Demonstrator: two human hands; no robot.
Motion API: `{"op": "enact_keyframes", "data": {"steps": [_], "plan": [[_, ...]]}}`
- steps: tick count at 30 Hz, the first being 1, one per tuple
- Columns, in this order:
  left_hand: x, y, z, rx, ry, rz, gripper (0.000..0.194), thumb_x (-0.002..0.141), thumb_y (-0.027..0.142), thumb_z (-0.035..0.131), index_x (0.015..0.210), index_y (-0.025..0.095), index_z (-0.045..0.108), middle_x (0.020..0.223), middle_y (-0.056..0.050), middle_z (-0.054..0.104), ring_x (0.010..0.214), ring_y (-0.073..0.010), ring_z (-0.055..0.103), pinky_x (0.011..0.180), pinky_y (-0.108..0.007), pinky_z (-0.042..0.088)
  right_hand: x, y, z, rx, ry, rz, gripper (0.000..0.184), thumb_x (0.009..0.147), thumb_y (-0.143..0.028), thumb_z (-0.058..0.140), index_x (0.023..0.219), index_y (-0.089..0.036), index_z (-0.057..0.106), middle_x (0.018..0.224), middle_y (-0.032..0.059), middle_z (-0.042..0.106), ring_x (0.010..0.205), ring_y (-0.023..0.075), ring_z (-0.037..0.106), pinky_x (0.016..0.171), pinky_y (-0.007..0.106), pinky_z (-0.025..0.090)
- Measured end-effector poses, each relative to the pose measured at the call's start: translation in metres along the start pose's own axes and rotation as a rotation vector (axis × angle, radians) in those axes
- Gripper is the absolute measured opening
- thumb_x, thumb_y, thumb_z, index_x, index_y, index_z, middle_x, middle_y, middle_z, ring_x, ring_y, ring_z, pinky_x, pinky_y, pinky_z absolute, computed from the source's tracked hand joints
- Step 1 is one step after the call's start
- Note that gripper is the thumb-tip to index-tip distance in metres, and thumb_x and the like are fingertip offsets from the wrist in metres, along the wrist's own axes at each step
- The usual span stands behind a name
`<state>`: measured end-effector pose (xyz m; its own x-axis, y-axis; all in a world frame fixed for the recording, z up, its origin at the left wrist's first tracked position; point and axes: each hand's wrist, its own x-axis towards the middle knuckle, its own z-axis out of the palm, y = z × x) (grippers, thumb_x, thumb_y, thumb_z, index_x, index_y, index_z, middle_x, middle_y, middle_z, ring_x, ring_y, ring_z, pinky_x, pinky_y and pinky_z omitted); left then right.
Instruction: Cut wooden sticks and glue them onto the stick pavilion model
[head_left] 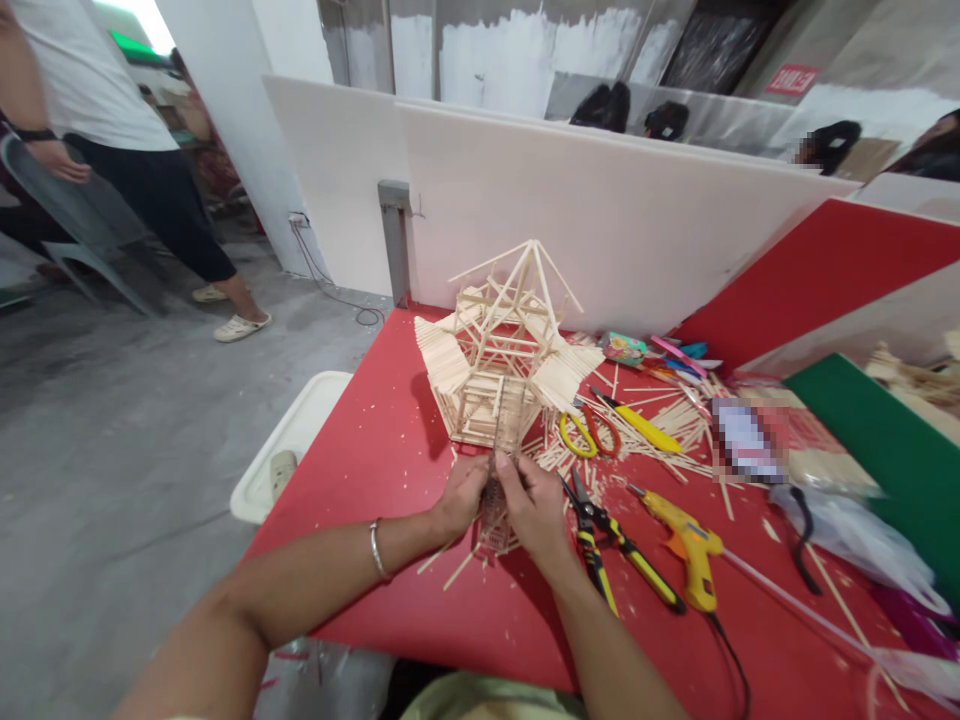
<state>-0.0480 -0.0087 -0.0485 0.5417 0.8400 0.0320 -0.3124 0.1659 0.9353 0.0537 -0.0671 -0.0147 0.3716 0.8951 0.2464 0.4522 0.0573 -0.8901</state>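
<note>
Both hands grip a clear, marked strip that looks like a transparent ruler (493, 522), held lengthwise in front of me. My left hand (461, 500) closes on its left side, and my right hand (534, 505) pinches it from the right, thumb on top. The ruler's far end overlaps the front of a pavilion-like model (491, 345) made of thin wooden sticks, with a pointed frame on top and flared stick panels at its sides. Whether the ruler touches the model, I cannot tell.
On the red table (352, 520), right of my hands, lie pliers-like cutters (600, 525), a yellow glue gun (694, 550), scissors (581, 435), a yellow cutter knife (649, 428) and loose sticks (682, 410). A white board (600, 220) stands behind. A person (112, 90) stands at left.
</note>
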Motion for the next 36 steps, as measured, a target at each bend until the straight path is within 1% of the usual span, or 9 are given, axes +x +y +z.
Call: {"op": "enact_keyframes", "data": {"steps": [7,14,19,24,32,34,36], "plan": [[0.0006,0.0026,0.0004,0.027,-0.001,0.000,0.033,0.083,0.040,0.054,0.073,0.011,0.066,0.068,-0.004,0.063,0.063,-0.0152,0.052,0.060,-0.027,0.041,-0.0005,0.0009,0.0007,0.011,-0.001,0.006,0.035,0.093,-0.044,0.052,0.070,-0.019,0.055,0.061,-0.0051,0.049,0.059,0.0092,0.045,0.058,0.021,0.035],[0.0011,0.0006,-0.0005,0.043,-0.001,0.011,0.031,0.083,0.039,0.053,0.074,0.012,0.066,0.068,-0.003,0.063,0.063,-0.0153,0.052,0.062,-0.027,0.043,-0.0001,-0.0010,0.0003,0.027,-0.002,0.015,0.035,0.093,-0.044,0.053,0.069,-0.018,0.055,0.060,-0.0052,0.049,0.058,0.0091,0.044,0.056,0.020,0.035],[0.0007,0.0016,0.0004,0.039,-0.001,0.004,0.031,0.083,0.038,0.053,0.074,0.012,0.066,0.068,-0.003,0.063,0.062,-0.0152,0.051,0.061,-0.027,0.042,0.0000,-0.0006,0.0007,0.023,0.000,0.020,0.034,0.093,-0.044,0.053,0.070,-0.018,0.057,0.061,-0.0046,0.051,0.059,0.0094,0.045,0.057,0.020,0.035],[0.0006,-0.0019,-0.0006,0.024,-0.004,0.005,0.030,0.084,0.039,0.053,0.075,0.013,0.066,0.069,-0.003,0.063,0.064,-0.0153,0.052,0.062,-0.027,0.042,-0.0005,-0.0008,0.0006,0.036,0.000,0.016,0.033,0.093,-0.043,0.053,0.073,-0.018,0.059,0.062,-0.0045,0.053,0.060,0.0095,0.046,0.058,0.021,0.037],[0.0001,-0.0023,-0.0009,0.000,-0.001,-0.007,0.031,0.084,0.039,0.054,0.074,0.012,0.065,0.068,-0.003,0.061,0.062,-0.0140,0.050,0.061,-0.026,0.042,-0.0002,0.0006,0.0015,0.032,0.001,0.019,0.034,0.093,-0.043,0.053,0.070,-0.019,0.056,0.061,-0.0051,0.051,0.058,0.0090,0.045,0.056,0.020,0.036],[-0.0002,-0.0025,-0.0007,-0.010,-0.008,-0.006,0.032,0.085,0.039,0.054,0.075,0.012,0.066,0.070,-0.004,0.062,0.064,-0.0144,0.052,0.064,-0.027,0.043,-0.0013,-0.0006,0.0008,0.018,0.009,0.003,0.034,0.094,-0.043,0.052,0.070,-0.019,0.055,0.060,-0.0049,0.051,0.057,0.0091,0.046,0.056,0.021,0.035],[-0.0002,-0.0045,-0.0008,-0.005,-0.018,-0.004,0.032,0.085,0.040,0.055,0.076,0.012,0.067,0.073,-0.004,0.063,0.067,-0.0156,0.054,0.066,-0.028,0.045,-0.0040,-0.0046,-0.0016,-0.043,0.038,-0.073,0.034,0.095,-0.039,0.050,0.068,-0.019,0.055,0.061,-0.0041,0.053,0.057,0.0093,0.047,0.057,0.021,0.036]]}}
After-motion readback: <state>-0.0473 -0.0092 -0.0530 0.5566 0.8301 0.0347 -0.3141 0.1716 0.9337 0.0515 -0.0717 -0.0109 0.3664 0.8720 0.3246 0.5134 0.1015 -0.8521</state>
